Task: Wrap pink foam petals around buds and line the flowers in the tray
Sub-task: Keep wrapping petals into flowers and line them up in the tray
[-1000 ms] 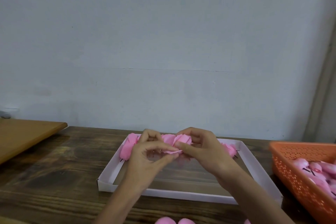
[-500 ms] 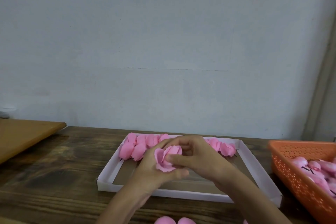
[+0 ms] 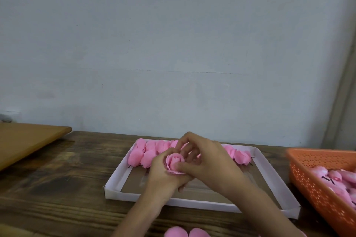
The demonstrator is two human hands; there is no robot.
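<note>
**A pink foam flower [image 3: 174, 161] takes shape in two hands above the white tray [image 3: 125, 196]**

The left hand [image 3: 163, 177] cups the flower from below with its fingers curled round the base, apparently so the wrapped layers cannot spring open. The right hand [image 3: 209, 161] pinches it, thumb pressing the near petal flat and fingers behind at 12 o'clock. The work hangs over the tray's middle, close to where it will probably be set. Finished flowers [image 3: 146, 155] lie touching in a row along the tray's 12 o'clock edge, and the rest of the floor is bare for further rows. Supplies sit within reach: an orange basket [image 3: 308, 179] of buds [image 3: 335, 177] at 3 o'clock and loose petals [image 3: 185, 233] at 6 o'clock on the dark wooden table [image 3: 57, 179].
</note>
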